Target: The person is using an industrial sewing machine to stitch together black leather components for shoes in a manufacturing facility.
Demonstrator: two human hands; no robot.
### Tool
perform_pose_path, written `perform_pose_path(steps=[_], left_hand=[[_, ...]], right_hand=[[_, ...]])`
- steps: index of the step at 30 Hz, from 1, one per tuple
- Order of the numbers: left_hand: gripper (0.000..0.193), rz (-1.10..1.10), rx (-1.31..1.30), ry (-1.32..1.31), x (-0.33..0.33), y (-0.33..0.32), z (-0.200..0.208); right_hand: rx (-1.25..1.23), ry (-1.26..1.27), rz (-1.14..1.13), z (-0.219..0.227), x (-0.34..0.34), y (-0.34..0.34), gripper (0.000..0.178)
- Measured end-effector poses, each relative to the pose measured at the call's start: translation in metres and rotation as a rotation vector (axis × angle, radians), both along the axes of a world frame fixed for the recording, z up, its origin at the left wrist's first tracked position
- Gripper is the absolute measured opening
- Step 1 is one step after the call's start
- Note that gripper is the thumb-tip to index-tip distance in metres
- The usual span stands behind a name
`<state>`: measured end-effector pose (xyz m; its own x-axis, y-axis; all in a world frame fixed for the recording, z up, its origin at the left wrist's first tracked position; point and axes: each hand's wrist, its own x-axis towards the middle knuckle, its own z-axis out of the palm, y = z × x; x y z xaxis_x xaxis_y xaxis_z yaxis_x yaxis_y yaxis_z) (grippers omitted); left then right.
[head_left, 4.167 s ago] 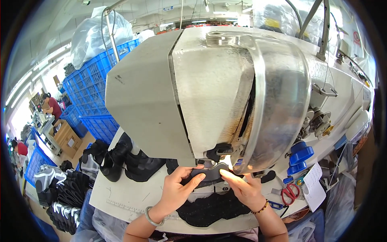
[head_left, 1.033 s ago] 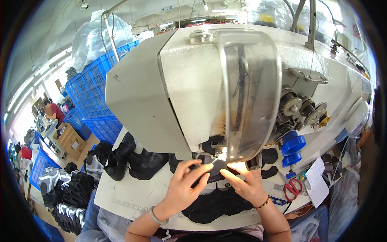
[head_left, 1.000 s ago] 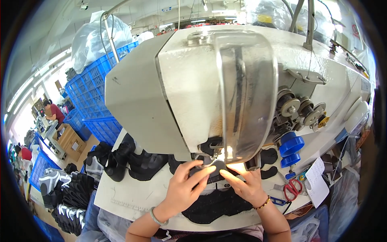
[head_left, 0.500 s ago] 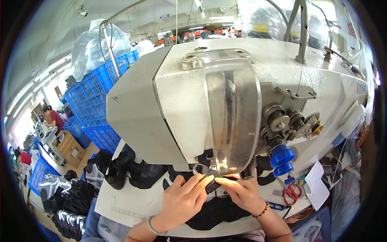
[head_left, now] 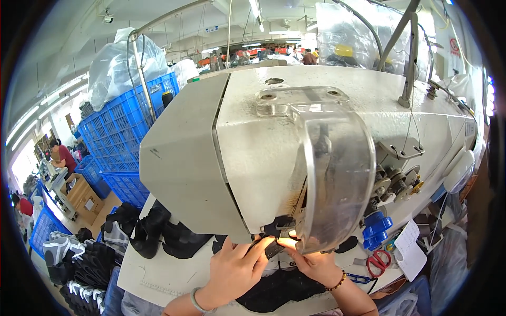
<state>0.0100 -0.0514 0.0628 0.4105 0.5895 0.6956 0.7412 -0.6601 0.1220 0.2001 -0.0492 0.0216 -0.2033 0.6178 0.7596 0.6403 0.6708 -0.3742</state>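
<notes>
Under the head of a white industrial sewing machine [head_left: 258,142], both hands are at a small black shoe piece [head_left: 273,249] in the lit spot by the needle area. My left hand [head_left: 234,269] is closed on its left side, thumb and fingers pressed together. My right hand [head_left: 318,267] pinches its right edge, its fingertips partly behind the machine's clear plastic guard [head_left: 340,179]. The needle is hidden. Just below the hands, a larger flat black shoe upper piece [head_left: 279,291] lies on the white table [head_left: 153,271].
Left on the table stand black shoe uppers [head_left: 182,239]. Beyond are stacked blue crates [head_left: 113,131] and a pile of grey-and-black uppers [head_left: 79,258]. To the right lie red-handled scissors [head_left: 378,262], blue thread snips [head_left: 358,278] and a paper sheet [head_left: 410,247]. A person [head_left: 64,158] works far left.
My view has shifted, so the machine head and guard look larger and lower. Both hands stay at the small black piece, now closer in under the machine head.
</notes>
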Motion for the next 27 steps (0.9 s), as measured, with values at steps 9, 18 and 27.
perform_pose_path(steps=[9,18,27], left_hand=[[0.031,-0.034,0.088,-0.014,-0.003,0.008,-0.008],[0.032,-0.024,0.111,0.009,-0.006,0.008,-0.012],[0.015,0.077,0.078,0.009,0.008,-0.005,-0.011]], right_hand=[[0.064,-0.096,-0.094,-0.019,0.001,0.003,0.030],[0.169,-0.335,-0.105,-0.023,0.006,0.004,0.031],[-0.061,-0.798,0.071,-0.089,0.041,0.025,0.058]])
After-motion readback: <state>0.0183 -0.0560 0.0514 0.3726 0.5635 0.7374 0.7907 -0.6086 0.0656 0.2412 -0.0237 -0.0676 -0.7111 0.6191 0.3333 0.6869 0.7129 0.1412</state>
